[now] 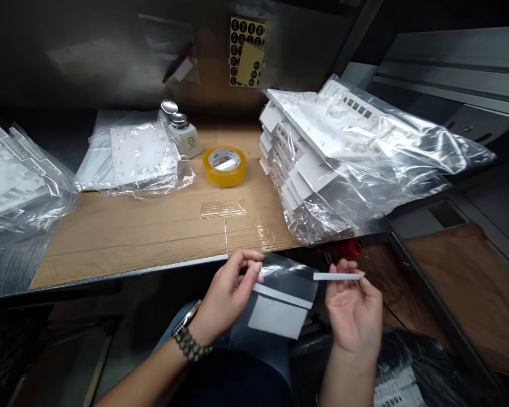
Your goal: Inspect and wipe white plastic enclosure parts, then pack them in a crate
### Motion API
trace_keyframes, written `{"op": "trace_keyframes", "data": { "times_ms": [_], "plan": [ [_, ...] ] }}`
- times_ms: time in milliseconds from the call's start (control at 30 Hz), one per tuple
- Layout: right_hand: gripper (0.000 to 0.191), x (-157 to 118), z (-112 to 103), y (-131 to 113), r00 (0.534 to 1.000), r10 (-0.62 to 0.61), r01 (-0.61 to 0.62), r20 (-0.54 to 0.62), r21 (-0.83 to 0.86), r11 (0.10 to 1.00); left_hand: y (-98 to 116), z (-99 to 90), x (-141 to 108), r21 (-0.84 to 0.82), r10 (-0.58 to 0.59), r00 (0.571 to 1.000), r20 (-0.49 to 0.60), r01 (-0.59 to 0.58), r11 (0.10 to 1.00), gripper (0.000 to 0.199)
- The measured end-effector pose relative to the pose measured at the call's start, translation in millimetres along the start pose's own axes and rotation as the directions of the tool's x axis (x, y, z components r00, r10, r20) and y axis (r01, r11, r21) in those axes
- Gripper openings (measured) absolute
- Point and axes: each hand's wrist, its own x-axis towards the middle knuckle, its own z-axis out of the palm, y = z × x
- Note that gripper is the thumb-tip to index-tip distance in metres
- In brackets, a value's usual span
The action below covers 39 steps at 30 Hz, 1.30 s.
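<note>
My left hand pinches the top edge of a clear plastic bag with a white sheet inside, held over my lap just below the table's front edge. My right hand holds a thin white strip level between its fingertips, just right of the bag's mouth. A bead bracelet and a watch sit on my left wrist.
A cardboard sheet covers the table. On it lie a yellow tape roll, a small pump bottle, a bagged white panel and a tall stack of bagged white panels. More bagged panels lie far left. A sticker sheet hangs on the back wall.
</note>
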Motion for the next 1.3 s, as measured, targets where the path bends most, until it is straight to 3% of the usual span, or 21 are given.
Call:
{"op": "trace_keyframes", "data": {
  "times_ms": [67, 133, 200, 267, 333, 367, 433, 500, 533, 667, 767, 900, 1000, 1067, 1100, 1133, 1200, 1300],
  "plan": [
    [0.017, 7.6, -11.4, -17.1, 0.999, 0.039, -0.032, -0.036, 0.179, 0.983, -5.8, -3.8, 4.6, -0.083, -0.024, 0.997, -0.075, 0.018, 0.996, 0.023],
    [0.021, 6.1, -16.6, -30.5, 1.000, 0.004, -0.001, -0.012, 0.209, 0.978, -9.1, -7.0, 8.4, -0.073, -0.022, 0.996, -0.084, 0.016, 0.997, 0.013],
    [0.013, -4.5, -12.5, -35.0, 0.993, -0.113, 0.114, -0.015, 0.076, 0.991, -9.6, -8.8, 10.9, 0.005, 0.003, 0.999, -0.042, -0.002, 1.000, 0.016],
    [0.004, -21.9, -0.4, -29.4, 0.960, -0.276, 0.279, 0.040, -0.147, 0.949, -7.8, -8.1, 11.5, 0.086, 0.014, 1.000, 0.016, -0.016, 0.996, 0.026],
    [0.010, -40.7, 14.6, -16.9, 0.872, -0.375, 0.481, 0.314, -0.409, 0.776, -4.6, -5.4, 10.1, 0.094, -0.007, 0.998, 0.068, 0.001, 0.996, 0.025],
    [0.016, -48.7, 21.4, -9.9, 0.787, -0.354, 0.600, 0.505, -0.493, 0.630, -2.8, -3.8, 8.6, 0.061, -0.021, 0.994, 0.109, 0.014, 0.998, 0.023],
    [0.028, -58.6, 31.2, 2.2, 0.568, -0.198, 0.808, 0.799, -0.495, 0.320, 0.1, -1.3, 4.5, -0.033, -0.034, 0.976, 0.217, 0.042, 0.999, 0.033],
    [0.032, -59.7, 35.3, 9.2, 0.401, -0.050, 0.909, 0.915, -0.391, 0.141, 1.4, -0.6, 0.1, -0.092, -0.028, 0.956, 0.294, 0.058, 0.994, 0.046],
    [0.033, -57.9, 35.6, 10.7, 0.355, -0.005, 0.931, 0.935, -0.353, 0.096, 1.3, -0.8, -1.9, -0.083, -0.020, 0.953, 0.302, 0.047, 0.995, 0.049],
    [0.028, -48.0, 33.4, 8.1, 0.254, 0.106, 0.967, 0.961, -0.251, -0.045, -0.2, -2.7, -7.2, 0.090, 0.031, 0.959, 0.280, -0.058, 0.994, 0.050],
    [0.022, -47.1, 35.5, 3.4, 0.183, 0.150, 0.980, 0.972, -0.169, -0.100, 2.0, -1.0, -9.6, 0.248, 0.051, 0.950, 0.308, -0.131, 0.960, 0.055],
    [0.020, -50.2, 42.3, -1.7, 0.134, 0.195, 0.985, 0.972, -0.108, -0.137, 7.6, 5.0, -12.8, 0.380, 0.063, 0.941, 0.334, -0.195, 0.904, 0.062],
    [0.017, -49.8, 43.7, -2.4, 0.149, 0.228, 0.985, 0.962, -0.126, -0.115, 9.3, 7.7, -14.7, 0.386, 0.055, 0.937, 0.345, -0.195, 0.901, 0.063],
    [0.014, -48.1, 40.8, 0.0, 0.201, 0.198, 0.979, 0.959, -0.200, -0.027, 9.6, 7.2, -15.7, 0.366, 0.054, 0.937, 0.345, -0.187, 0.912, 0.063],
    [0.014, -47.0, 38.1, 1.9, 0.252, 0.159, 0.965, 0.954, -0.261, 0.037, 9.7, 6.3, -16.1, 0.349, 0.057, 0.938, 0.343, -0.184, 0.919, 0.063],
    [0.015, -45.9, 34.7, 4.3, 0.329, 0.111, 0.934, 0.938, -0.340, 0.105, 9.8, 5.1, -16.4, 0.327, 0.063, 0.938, 0.342, -0.182, 0.927, 0.064],
    [0.012, -43.3, 26.4, 9.4, 0.534, 0.013, 0.816, 0.845, -0.520, 0.251, 9.8, 2.3, -16.7, 0.275, 0.077, 0.938, 0.337, -0.176, 0.945, 0.063],
    [0.008, -36.4, 12.2, 14.6, 0.833, -0.061, 0.483, 0.551, -0.668, 0.566, 9.3, -1.9, -15.4, 0.228, 0.074, 0.944, 0.322, -0.153, 0.962, 0.059]
  ]
}}
